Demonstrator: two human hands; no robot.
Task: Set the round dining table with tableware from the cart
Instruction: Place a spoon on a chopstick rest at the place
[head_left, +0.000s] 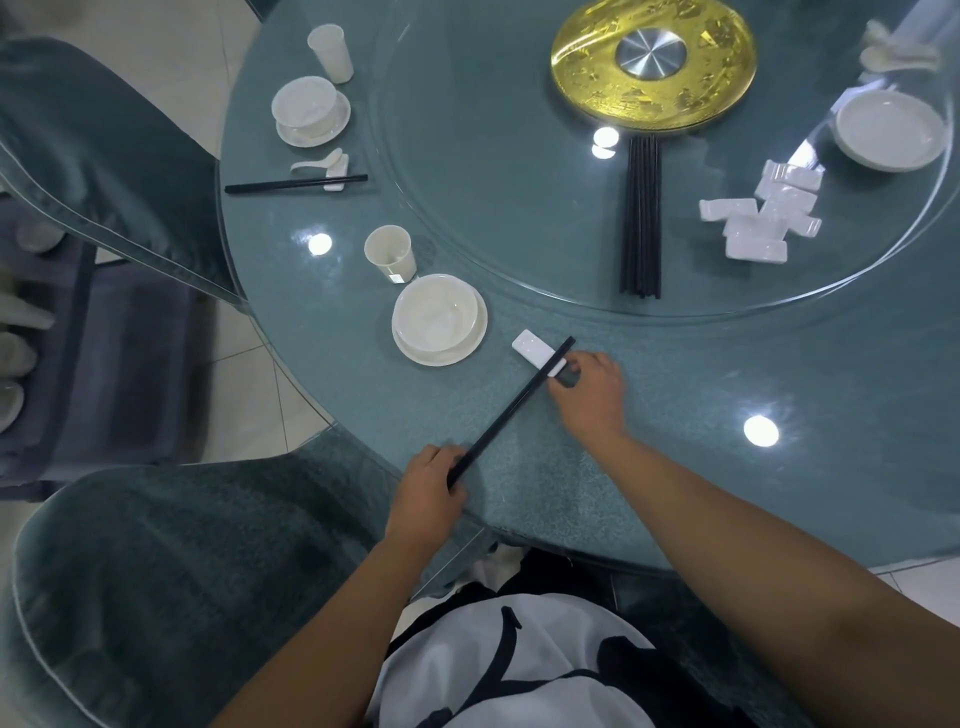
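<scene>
Here's the near place setting on the round table (675, 389), and both hands are on it: the left hand (426, 488) pinches the near end of a pair of black chopsticks (511, 413), fingers curled round the tips, while the right hand (589, 387) reaches in at the far end, fingertips on the white chopstick rest (530, 352). The chopsticks lie on a diagonal, their far end laid across that rest, which sits just beside a white bowl (435, 318) standing on its saucer (470, 348). Whether the right fingers actually grip the rest or only touch it can't be told from here, as the hand covers that end. Behind the bowl stands a cream cup (389, 253), upright. Further round to the left, a second setting is laid out: a tall cup (330, 52), a bowl on a saucer (306, 106), a white spoon (319, 162) and a pair of chopsticks on a rest (296, 184). On the glass turntable (493, 197) lies a bundle of spare black chopsticks (642, 218), a heap of white rests (761, 218), a white plate (889, 131) and a gold centre disc (653, 62). Two teal covered chairs (156, 571) stand at the table's left edge.
</scene>
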